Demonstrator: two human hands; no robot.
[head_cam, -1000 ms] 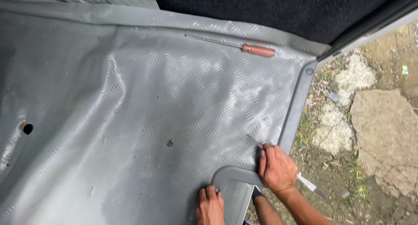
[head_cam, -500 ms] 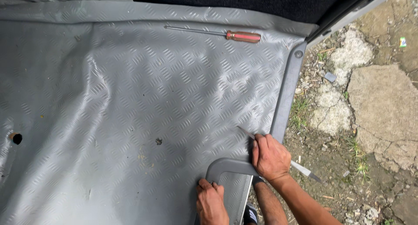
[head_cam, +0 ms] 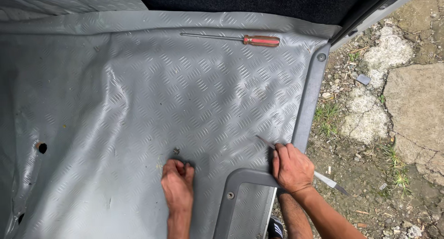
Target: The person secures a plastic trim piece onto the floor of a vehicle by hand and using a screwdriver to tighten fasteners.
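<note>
One head-worn view looks steeply down, close over the grey floor mat (head_cam: 185,95), ground (head_cam: 393,142) along its right edge

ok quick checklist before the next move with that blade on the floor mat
1. Right hand grips the blade: ok, its tip lies on the mat by the grey trim.
2. Left hand away from the blade: ok, flat on the mat, well to the side.
3. Right fingers behind the tip: ok.
4. Mat flat under the tip: cannot tell, wrinkles nearby.
5. Screwdriver out of the way: ok, at the mat's far edge.
6. Small fastener near the left hand seated: cannot tell.
</note>
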